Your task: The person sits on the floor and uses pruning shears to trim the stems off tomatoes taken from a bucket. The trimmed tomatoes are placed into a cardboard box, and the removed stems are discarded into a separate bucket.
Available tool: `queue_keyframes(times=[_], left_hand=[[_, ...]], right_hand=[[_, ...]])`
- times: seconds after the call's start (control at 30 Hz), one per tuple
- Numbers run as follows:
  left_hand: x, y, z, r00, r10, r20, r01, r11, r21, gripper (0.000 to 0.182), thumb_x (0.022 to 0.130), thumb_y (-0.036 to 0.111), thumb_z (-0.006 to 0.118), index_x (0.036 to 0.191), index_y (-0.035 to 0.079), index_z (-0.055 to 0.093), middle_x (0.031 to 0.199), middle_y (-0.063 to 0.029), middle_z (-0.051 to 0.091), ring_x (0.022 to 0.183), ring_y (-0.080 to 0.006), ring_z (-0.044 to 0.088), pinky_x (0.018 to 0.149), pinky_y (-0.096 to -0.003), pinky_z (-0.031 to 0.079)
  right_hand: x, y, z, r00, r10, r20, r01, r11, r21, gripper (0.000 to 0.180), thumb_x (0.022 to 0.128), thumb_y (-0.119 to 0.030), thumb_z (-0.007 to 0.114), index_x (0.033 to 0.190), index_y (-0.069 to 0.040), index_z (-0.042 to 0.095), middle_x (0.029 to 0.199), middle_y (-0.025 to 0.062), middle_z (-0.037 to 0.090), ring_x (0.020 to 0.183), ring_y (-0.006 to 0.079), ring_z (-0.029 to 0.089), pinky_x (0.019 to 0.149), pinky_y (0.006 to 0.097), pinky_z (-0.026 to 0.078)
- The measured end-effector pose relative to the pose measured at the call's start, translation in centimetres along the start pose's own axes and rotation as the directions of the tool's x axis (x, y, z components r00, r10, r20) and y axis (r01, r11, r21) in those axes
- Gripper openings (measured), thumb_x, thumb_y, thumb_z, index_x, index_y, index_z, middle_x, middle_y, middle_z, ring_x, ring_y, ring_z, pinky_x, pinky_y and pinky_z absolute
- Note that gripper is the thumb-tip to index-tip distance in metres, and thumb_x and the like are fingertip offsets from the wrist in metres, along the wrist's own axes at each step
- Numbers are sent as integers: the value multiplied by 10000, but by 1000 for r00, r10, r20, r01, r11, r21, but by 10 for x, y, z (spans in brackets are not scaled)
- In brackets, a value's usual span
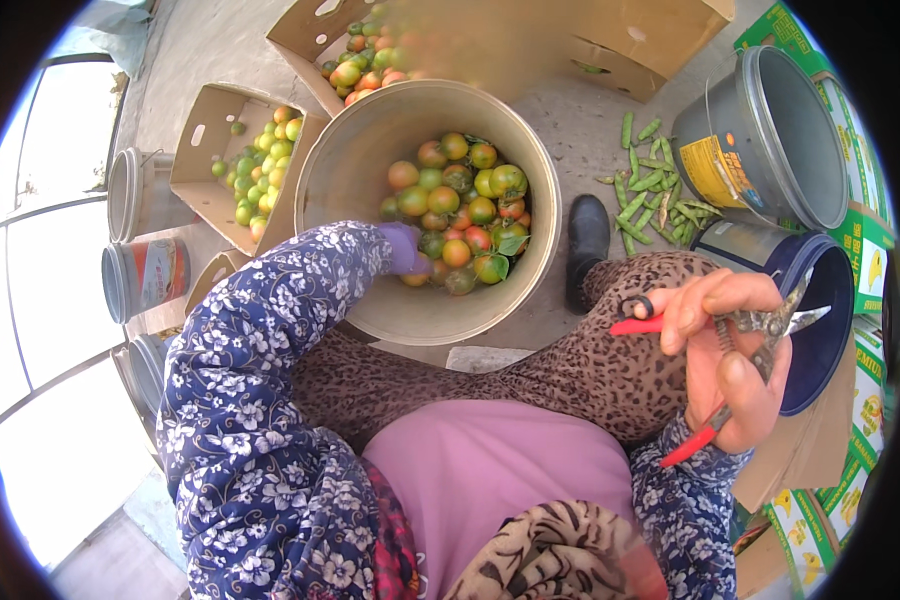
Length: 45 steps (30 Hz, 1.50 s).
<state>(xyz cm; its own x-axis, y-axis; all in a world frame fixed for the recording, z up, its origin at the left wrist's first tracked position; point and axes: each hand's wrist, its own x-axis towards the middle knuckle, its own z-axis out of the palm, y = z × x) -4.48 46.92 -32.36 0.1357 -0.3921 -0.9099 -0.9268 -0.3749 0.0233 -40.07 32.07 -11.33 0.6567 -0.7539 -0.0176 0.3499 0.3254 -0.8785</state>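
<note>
In front of me stands a large round tub [330, 225] with a layer of green and reddish tomatoes [457, 199] at its bottom. My left hand [405, 250], in a purple glove, reaches inside and touches the tomatoes at the tub's near left. Its fingers are mostly hidden, so a grip on one cannot be made out. A green leaf [511, 245] lies on the fruit. Over my right thigh, my bare right hand [742, 360] holds red-handled pruning shears [774, 322], their blades parted and pointing to the right. A black ring or band sits on one finger.
Cardboard boxes of tomatoes stand left [187, 176] and behind the tub [300, 45]. Green bean pods [649, 187] lie on the floor near my black boot [589, 232]. Buckets stand right [795, 142] and left [146, 277]; banana cartons [870, 405] line the right edge.
</note>
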Motion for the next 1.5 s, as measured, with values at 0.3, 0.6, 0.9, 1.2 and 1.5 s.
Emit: queue_keyframes(times=[0.3,0.6,0.9,1.2,1.5], left_hand=[[-15,28,-19,997,-16,78,21,998,-63,776,768,684,764,1197,37,773,1181,-178,760,1118,-319,714,970,-419,553],[-152,17,-72,712,519,-474,-608,117,-785,769,929,513,791,1450,7,538,1296,-97,709,1204,-184,658,1081,-344,505],[-209,17,-48,633,411,-655,-710,-29,-704,819,847,321,867,1506,1,499,1372,-89,655,1258,-185,613,1104,-358,485],[-206,14,-48,706,358,-611,-666,44,-744,890,807,518,863,1471,20,542,1347,-72,668,1242,-170,626,1114,-338,484],[-192,28,-44,734,388,-557,-583,-61,-810,819,1000,708,572,1454,26,559,1170,-81,723,1054,-173,704,898,-309,578]], right_hand=[[-1,2,-4,1000,2,-24,-3,998,-70,424,838,-149,710,1178,83,611,1013,207,676,867,297,672,959,510,534],[29,-7,30,842,-3,539,500,380,-778,361,888,10,703,1241,-2,627,1018,136,686,883,302,694,804,396,552],[50,27,92,593,13,805,722,-453,-524,377,863,-223,683,1127,39,621,837,78,564,764,221,589,669,363,464],[59,44,94,593,19,805,676,-555,-485,281,825,-137,663,1044,32,616,816,98,550,720,234,573,647,373,473],[69,51,78,765,147,627,644,-198,-739,188,847,-27,695,1002,-15,588,841,103,627,747,243,658,680,400,534]])
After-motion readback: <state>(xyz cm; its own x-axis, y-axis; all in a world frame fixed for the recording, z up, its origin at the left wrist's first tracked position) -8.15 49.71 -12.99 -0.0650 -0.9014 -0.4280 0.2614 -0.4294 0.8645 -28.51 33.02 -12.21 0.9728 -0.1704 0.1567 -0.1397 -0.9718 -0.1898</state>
